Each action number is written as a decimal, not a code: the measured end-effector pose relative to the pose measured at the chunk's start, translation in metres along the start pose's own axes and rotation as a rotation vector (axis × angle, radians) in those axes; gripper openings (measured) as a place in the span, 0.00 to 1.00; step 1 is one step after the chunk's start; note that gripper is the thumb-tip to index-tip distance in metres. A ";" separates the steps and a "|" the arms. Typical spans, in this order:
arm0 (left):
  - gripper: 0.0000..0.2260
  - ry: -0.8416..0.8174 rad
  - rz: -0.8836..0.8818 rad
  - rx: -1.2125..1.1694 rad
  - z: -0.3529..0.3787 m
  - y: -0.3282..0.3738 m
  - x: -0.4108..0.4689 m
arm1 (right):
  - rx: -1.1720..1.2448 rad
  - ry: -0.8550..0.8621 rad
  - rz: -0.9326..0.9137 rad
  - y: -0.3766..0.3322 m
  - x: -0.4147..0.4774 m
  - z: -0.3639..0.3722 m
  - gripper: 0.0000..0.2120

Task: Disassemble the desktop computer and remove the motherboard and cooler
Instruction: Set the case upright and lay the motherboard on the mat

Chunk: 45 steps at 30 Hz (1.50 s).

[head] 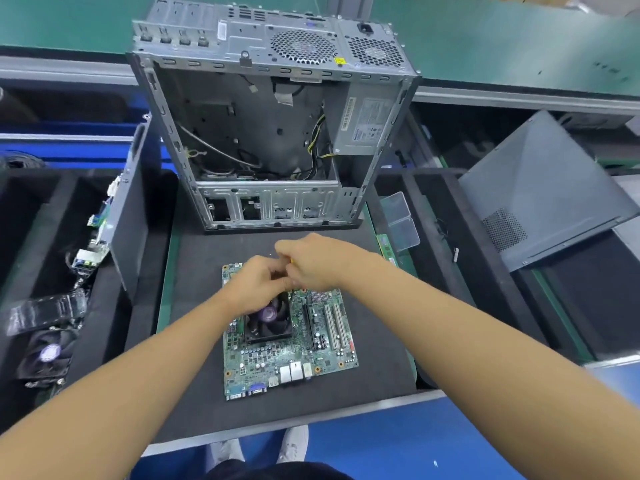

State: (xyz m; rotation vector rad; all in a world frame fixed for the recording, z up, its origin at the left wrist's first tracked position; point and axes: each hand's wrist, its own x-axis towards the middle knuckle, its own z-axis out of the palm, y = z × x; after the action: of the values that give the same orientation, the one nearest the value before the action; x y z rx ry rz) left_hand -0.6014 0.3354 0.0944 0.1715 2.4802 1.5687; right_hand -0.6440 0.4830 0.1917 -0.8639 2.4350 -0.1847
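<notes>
Head | right hand (318, 263) curled round mostly hidden yellow-handled tool (292, 261) | left hand (258, 285) curled, hold unclear | cooler (268, 323) half-covered

Both hands meet above the far edge of the cooler (268, 320), which sits on the motherboard (294, 355). The left hand (258, 284) has curled fingers resting against the cooler's far left corner; what they hold is hidden. The right hand (311, 261) grips a screwdriver (291, 261) with a yellow handle, its thin shaft pointing down just beside the cooler's far right corner. The motherboard lies flat on a black mat (194, 271) beneath both hands. Beyond the hands stands the open computer case (270, 133). Well to the right of the right hand leans a grey side panel (540, 188)
</notes>
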 end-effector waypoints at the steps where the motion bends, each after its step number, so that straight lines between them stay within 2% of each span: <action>1: 0.16 0.017 -0.026 0.013 0.002 -0.001 0.000 | 0.059 0.036 0.060 -0.002 -0.001 0.000 0.09; 3: 0.17 0.013 -0.020 0.021 0.008 -0.001 -0.003 | 0.104 0.130 0.210 -0.008 -0.001 0.004 0.18; 4: 0.16 0.012 -0.001 0.020 0.010 -0.001 -0.004 | 0.033 0.161 0.263 -0.011 0.000 0.008 0.19; 6: 0.13 0.024 -0.008 0.023 0.011 0.000 -0.004 | -0.061 0.177 0.330 -0.017 0.002 0.018 0.17; 8: 0.14 0.037 -0.042 0.010 0.011 -0.001 -0.002 | -0.049 0.191 0.331 -0.020 0.003 0.022 0.12; 10: 0.18 0.087 -0.057 -0.031 0.012 -0.004 -0.003 | -0.069 0.160 0.233 -0.019 0.007 0.018 0.06; 13: 0.07 0.110 -0.113 -0.103 0.011 -0.005 -0.004 | -0.134 0.006 0.029 -0.013 0.012 0.003 0.06; 16: 0.05 0.001 -0.085 -0.100 0.000 -0.004 -0.002 | -0.209 -0.123 -0.131 -0.008 0.014 -0.009 0.00; 18: 0.03 -0.118 -0.056 -0.119 -0.007 -0.002 -0.001 | -0.184 -0.157 -0.209 -0.003 0.013 -0.015 0.04; 20: 0.05 -0.135 -0.040 -0.070 -0.009 -0.002 -0.001 | -0.189 -0.177 -0.225 -0.001 0.012 -0.020 0.04; 22: 0.04 -0.052 -0.029 -0.021 -0.005 -0.003 -0.002 | -0.186 -0.140 -0.144 -0.002 0.011 -0.018 0.02; 24: 0.10 0.028 -0.006 -0.005 0.003 -0.003 -0.006 | -0.131 -0.023 0.031 -0.006 0.008 -0.007 0.07; 26: 0.16 0.092 -0.007 -0.026 0.008 -0.007 -0.006 | 0.053 0.105 0.259 -0.013 0.006 0.005 0.15; 27: 0.15 0.127 -0.020 -0.026 0.009 -0.009 -0.007 | 0.126 0.150 0.333 -0.015 0.004 0.009 0.18; 29: 0.11 0.166 -0.033 0.014 0.009 -0.011 -0.007 | 0.144 0.190 0.338 -0.017 0.004 0.014 0.17; 31: 0.04 0.155 -0.033 0.004 0.010 -0.012 -0.007 | 0.106 0.114 0.258 -0.018 0.004 0.009 0.11; 35: 0.09 0.034 -0.008 -0.142 0.000 -0.006 -0.005 | 0.014 -0.087 0.141 -0.017 0.008 -0.006 0.08; 39: 0.04 -0.050 -0.041 -0.142 -0.006 -0.007 -0.005 | -0.048 -0.163 0.030 -0.016 0.007 -0.011 0.04; 43: 0.06 0.156 -0.105 -0.066 0.013 -0.010 -0.009 | -0.105 -0.291 -0.011 -0.012 0.006 -0.029 0.04; 45: 0.06 0.247 -0.113 -0.084 0.024 -0.009 -0.013 | -0.111 -0.267 0.028 -0.014 0.005 -0.029 0.09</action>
State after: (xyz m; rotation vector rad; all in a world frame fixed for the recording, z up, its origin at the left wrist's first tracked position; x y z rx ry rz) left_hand -0.5831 0.3501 0.0781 -0.1828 2.5434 1.7343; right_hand -0.6553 0.4671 0.2179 -0.8433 2.2215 0.0740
